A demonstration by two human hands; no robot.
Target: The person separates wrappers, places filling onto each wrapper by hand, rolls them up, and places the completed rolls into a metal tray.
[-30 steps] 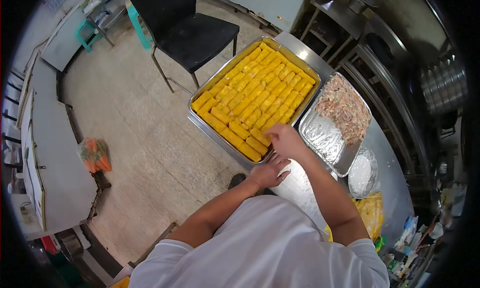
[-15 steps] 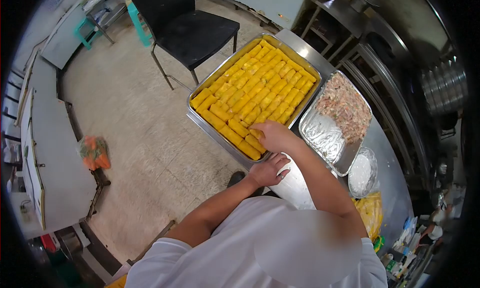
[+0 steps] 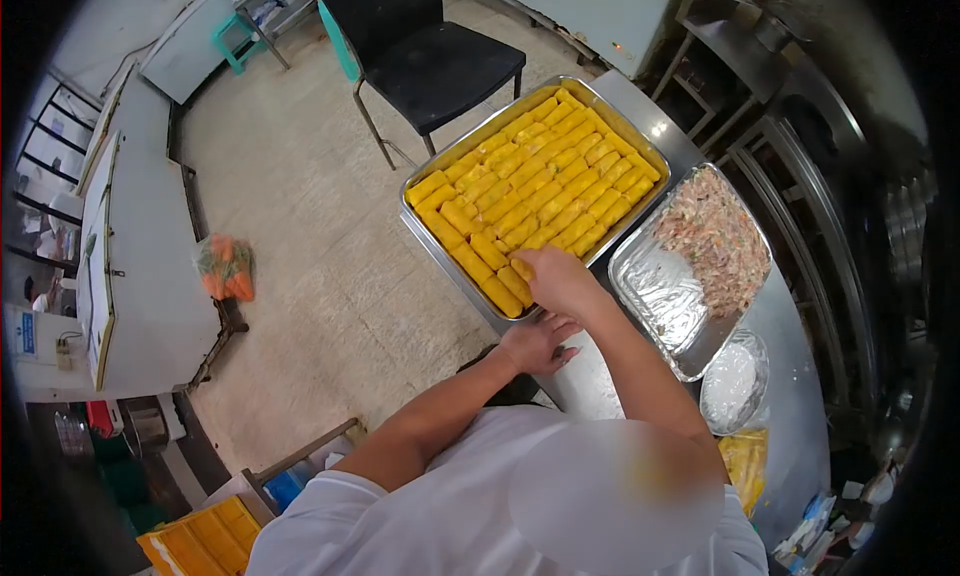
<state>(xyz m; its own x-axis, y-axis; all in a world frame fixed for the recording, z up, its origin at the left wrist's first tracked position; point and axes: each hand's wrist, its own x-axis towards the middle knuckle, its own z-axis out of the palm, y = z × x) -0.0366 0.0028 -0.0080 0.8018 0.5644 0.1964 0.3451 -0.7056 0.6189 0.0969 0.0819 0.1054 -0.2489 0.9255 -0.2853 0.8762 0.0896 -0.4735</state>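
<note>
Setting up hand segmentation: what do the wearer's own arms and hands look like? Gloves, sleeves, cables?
Both hands, left and right, are ungloved. Forearms and wrists are bare, with no watch, bracelet or cable visible. Short white sleeves, left and right, belong to a white shirt. Rings: too small to tell.

Right hand [image 3: 562, 279] hides part of the yellow rolls [image 3: 535, 189]; shirt [image 3: 410, 506] blurred in a round patch; chair back [image 3: 382, 24] cut by top edge, orange crate [image 3: 205, 538] by bottom
</note>
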